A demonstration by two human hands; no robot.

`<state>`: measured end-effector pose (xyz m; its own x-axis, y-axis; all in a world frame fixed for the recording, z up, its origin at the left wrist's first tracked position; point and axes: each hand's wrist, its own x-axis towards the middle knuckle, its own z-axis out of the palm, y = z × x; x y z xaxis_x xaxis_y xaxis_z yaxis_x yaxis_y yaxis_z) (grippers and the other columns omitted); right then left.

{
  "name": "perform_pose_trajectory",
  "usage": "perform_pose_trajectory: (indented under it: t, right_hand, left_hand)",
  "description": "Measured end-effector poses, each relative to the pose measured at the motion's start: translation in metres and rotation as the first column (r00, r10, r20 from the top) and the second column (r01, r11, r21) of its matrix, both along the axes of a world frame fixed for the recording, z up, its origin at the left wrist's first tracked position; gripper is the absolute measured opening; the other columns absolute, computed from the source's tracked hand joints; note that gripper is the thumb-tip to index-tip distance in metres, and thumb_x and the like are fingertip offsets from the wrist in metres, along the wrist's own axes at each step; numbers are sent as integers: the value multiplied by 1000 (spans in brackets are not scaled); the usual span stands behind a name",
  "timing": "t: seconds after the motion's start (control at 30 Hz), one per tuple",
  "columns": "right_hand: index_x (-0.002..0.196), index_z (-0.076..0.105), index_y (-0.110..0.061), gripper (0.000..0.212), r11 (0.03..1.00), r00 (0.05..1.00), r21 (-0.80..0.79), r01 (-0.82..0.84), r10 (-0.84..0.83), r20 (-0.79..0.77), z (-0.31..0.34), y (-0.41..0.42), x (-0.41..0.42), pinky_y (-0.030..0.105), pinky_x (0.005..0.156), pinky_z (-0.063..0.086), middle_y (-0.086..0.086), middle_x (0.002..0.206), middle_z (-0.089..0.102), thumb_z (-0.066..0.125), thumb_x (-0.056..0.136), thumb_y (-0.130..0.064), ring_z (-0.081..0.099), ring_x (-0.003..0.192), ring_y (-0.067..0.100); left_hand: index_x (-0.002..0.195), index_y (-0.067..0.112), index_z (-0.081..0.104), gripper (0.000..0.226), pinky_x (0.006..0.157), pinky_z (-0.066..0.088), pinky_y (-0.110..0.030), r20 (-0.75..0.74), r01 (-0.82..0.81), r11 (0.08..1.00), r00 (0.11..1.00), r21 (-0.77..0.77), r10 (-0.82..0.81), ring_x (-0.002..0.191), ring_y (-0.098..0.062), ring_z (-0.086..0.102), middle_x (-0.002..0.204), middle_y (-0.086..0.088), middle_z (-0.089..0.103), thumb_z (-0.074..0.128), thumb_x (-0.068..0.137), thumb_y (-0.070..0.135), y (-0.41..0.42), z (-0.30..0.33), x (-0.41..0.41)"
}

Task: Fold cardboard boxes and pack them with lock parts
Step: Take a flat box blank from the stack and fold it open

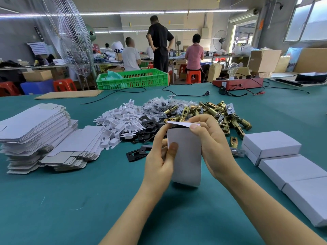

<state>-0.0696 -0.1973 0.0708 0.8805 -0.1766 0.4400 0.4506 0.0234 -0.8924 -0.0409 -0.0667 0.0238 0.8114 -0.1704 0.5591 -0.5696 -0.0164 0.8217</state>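
A white cardboard box (pixel 188 156) stands upright above the green table, held between both hands. My left hand (pixel 160 156) grips its left side, thumb on the front face. My right hand (pixel 211 144) holds the right side and pinches the top flap with thumb and fingers. Behind the box lie brass latch bolts (pixel 210 112), black strike plates (pixel 150 124) and white plastic inserts (pixel 120 121) in one heap. Flat unfolded box blanks (pixel 35 131) are stacked at the left. Closed white boxes (pixel 286 160) lie in a row at the right.
A lone black plate (pixel 137 153) lies just left of my left hand. A green crate (pixel 132 78), cables and a red test device (pixel 237 83) sit at the table's far edge. Several people work at benches beyond.
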Motion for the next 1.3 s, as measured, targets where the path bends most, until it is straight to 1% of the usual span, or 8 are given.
perform_pose_trajectory:
  t: [0.17, 0.23, 0.4, 0.5, 0.63, 0.77, 0.87, 1.3]
  right_hand:
    - [94, 57, -33, 7, 1000, 1000, -6, -19, 19, 9, -3, -2, 2, 41, 68, 42, 15, 90, 58, 53, 90, -30, 51, 80, 23]
    - [98, 55, -28, 6, 1000, 1000, 19, -23, 23, 10, -2, -4, 3, 35, 66, 46, 0, 85, 63, 51, 95, -25, 56, 79, 17]
    - [92, 57, -33, 10, 999, 999, 21, 32, -33, 42, -2, -2, 3, 40, 70, 39, 6, 85, 49, 48, 90, -29, 44, 79, 21]
    - [93, 55, -34, 14, 996, 993, -27, 86, -83, 86, -2, 3, 2, 30, 65, 39, -7, 80, 50, 44, 92, -26, 42, 74, 16]
    - [96, 53, -31, 13, 991, 988, -87, 97, -85, 129, -2, 7, -1, 26, 65, 38, 1, 80, 44, 43, 94, -23, 38, 73, 16]
    - [95, 53, -30, 12, 997, 991, -72, 43, -33, 131, 0, 15, -8, 36, 68, 36, 24, 89, 43, 45, 92, -21, 41, 74, 24]
    - [96, 52, -25, 10, 998, 991, -44, 53, -47, 127, 0, 18, -10, 39, 69, 36, 32, 92, 44, 45, 90, -20, 42, 76, 28]
    - [91, 55, -23, 6, 997, 988, -8, 74, -72, 136, -4, 18, -9, 42, 75, 40, 28, 100, 55, 50, 89, -21, 50, 87, 43]
  left_hand:
    - [124, 59, 41, 42, 64, 42, -15, -26, 19, 1000, 999, -23, -20, 67, -1, 54, 82, 24, 62, 50, 91, 33, -1, 1, 1]
    - [121, 69, 42, 46, 64, 41, -17, -9, 41, 999, 999, -11, -41, 69, -6, 52, 81, 21, 62, 50, 98, 31, -1, 2, -1]
    - [117, 74, 39, 52, 72, 46, -20, -8, 58, 998, 998, -30, -59, 81, -18, 58, 91, 11, 64, 49, 94, 29, -4, 6, -6]
    - [121, 62, 37, 41, 73, 46, -15, -30, 45, 994, 998, -103, -48, 78, -2, 58, 95, 9, 63, 46, 92, 33, -7, 10, -7]
    - [123, 53, 41, 33, 65, 39, -8, -9, 61, 987, 998, -147, -63, 62, 3, 44, 66, 21, 50, 43, 96, 35, -6, 21, -5]
    - [105, 58, 56, 24, 76, 47, -25, -38, 73, 983, 996, -167, -81, 78, -11, 50, 82, 5, 51, 45, 94, 39, -4, 32, -7]
    - [97, 49, 60, 19, 74, 49, -20, -70, 80, 979, 993, -188, -94, 81, -5, 54, 84, 18, 59, 47, 93, 36, -3, 35, -8]
    - [88, 43, 61, 15, 66, 44, -29, -123, 113, 963, 981, -246, -147, 75, -11, 52, 79, 13, 58, 49, 92, 35, 2, 38, -10]
